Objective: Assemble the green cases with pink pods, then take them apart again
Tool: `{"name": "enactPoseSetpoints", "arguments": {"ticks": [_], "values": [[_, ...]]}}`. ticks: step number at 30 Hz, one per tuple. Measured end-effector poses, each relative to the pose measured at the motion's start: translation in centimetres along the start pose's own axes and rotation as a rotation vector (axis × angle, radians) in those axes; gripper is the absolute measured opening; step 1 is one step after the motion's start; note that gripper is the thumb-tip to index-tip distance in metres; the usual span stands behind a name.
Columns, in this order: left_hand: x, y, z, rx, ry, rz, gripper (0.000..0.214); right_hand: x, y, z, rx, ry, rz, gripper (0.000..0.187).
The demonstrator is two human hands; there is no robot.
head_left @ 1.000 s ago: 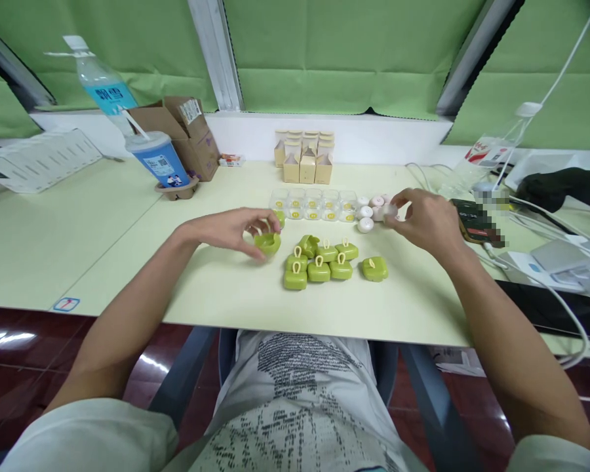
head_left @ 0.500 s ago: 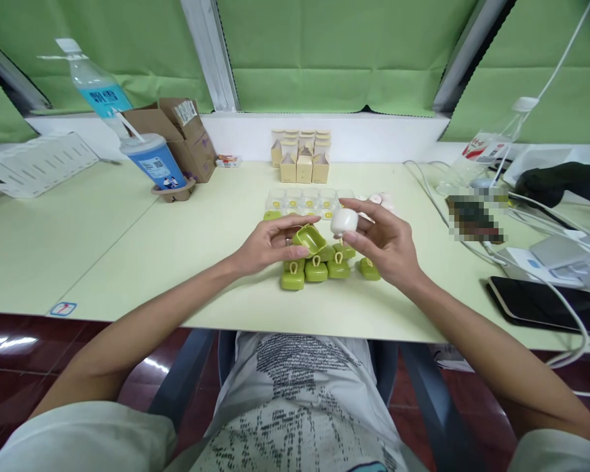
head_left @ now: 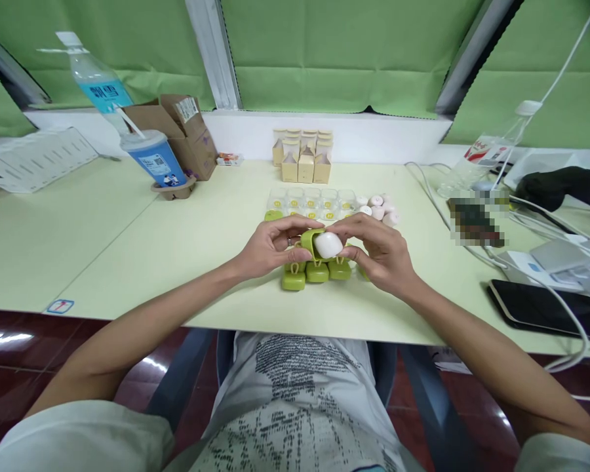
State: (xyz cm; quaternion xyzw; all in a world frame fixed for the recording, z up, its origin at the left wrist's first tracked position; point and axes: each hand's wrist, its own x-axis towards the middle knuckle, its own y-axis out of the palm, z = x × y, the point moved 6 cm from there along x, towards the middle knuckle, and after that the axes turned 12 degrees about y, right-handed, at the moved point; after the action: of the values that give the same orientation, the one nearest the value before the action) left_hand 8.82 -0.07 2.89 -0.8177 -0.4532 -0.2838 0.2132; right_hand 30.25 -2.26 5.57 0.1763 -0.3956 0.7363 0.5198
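Note:
Between thumb and fingers, my left hand (head_left: 268,247) grips a green silicone case cover (head_left: 309,242), its hollow facing right. My right hand (head_left: 381,248) pinches a white rounded earbud case (head_left: 329,245), which sits at the mouth of the cover and looks partly inside it. Below the hands, several green cases (head_left: 317,272) with pale yellow loops lie close together on the table; some are hidden behind my fingers. Beyond them stand rows of clear plastic boxes (head_left: 312,198) with yellow marks. White and pinkish round pieces (head_left: 377,206) lie to their right.
Small cream cartons (head_left: 305,164) stand open at the back. On the left are a blue cup (head_left: 155,160), a cardboard box (head_left: 187,141) and a water bottle (head_left: 98,85). A black phone (head_left: 545,308), white cables and another bottle (head_left: 491,154) occupy the right side.
The white case has moved left and down in my right hand, up to the green cover. My left hand has turned the cover so its opening faces the white case.

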Motion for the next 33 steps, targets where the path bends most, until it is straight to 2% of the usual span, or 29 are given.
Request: {"name": "enactPoseSetpoints", "arguments": {"ticks": [7, 13, 17, 20, 25, 29, 33], "values": [[-0.2, 0.4, 0.5, -0.002, 0.005, -0.005, 0.05, -0.3, 0.5, -0.3, -0.085, -0.017, -0.048, 0.026], [0.2, 0.6, -0.2, 0.041, 0.046, 0.008, 0.049, -0.1, 0.3, -1.5, -0.034, 0.133, -0.039, 0.022], [0.5, 0.3, -0.7, 0.094, 0.049, -0.003, 0.057, -0.4, 0.4, -1.7, 0.057, 0.22, 0.008, 0.031], [0.6, 0.2, -0.9, 0.118, 0.054, -0.007, 0.059, -0.6, 0.7, -1.0, 0.082, 0.215, 0.031, 0.039], [0.2, 0.7, -0.8, 0.175, 0.089, -0.055, 0.056, -0.8, 1.3, -0.6, 0.099, 0.236, -0.007, 0.05], [-0.4, 1.2, -0.2, 0.206, 0.078, -0.125, 0.059, -0.8, 1.6, -1.0, 0.063, 0.255, -0.034, 0.047], [-0.5, 1.1, -0.7, 0.261, 0.091, -0.157, 0.051, -0.9, 1.9, -1.3, 0.098, 0.265, -0.017, 0.05]]}}
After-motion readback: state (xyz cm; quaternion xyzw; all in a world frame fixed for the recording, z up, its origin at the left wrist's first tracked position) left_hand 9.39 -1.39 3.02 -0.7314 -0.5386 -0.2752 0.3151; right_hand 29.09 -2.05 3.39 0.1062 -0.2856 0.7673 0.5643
